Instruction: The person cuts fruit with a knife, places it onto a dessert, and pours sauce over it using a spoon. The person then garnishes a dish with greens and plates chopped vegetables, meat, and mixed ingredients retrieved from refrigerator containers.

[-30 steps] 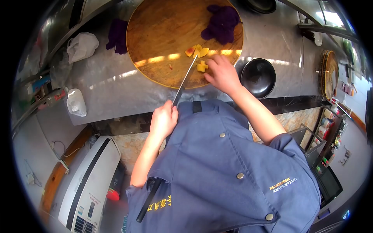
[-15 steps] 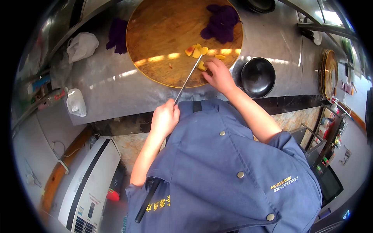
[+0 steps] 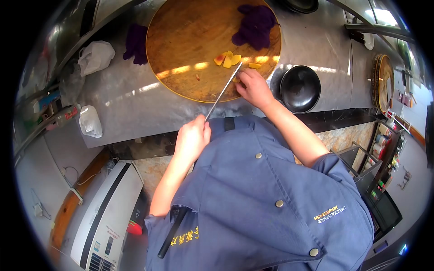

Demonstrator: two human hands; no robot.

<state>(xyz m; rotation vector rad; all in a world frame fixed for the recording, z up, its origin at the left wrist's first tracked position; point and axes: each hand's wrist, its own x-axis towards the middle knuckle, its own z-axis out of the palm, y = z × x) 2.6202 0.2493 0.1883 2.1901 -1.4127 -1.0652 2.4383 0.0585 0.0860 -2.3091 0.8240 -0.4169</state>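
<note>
by the front edge of the worktop (image 3: 129, 106), the left hand (image 3: 193, 137) is gripping a knife (image 3: 222, 94) — the right hand (image 3: 255, 89), fingers narrow, is holding a yellow piece (image 3: 236, 80) on the round board (image 3: 190, 36).

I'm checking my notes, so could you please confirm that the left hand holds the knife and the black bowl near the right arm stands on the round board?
Not quite: in the head view, the black bowl stands on the metal counter, beside the round board, not on it. The left hand does hold the knife.
</note>
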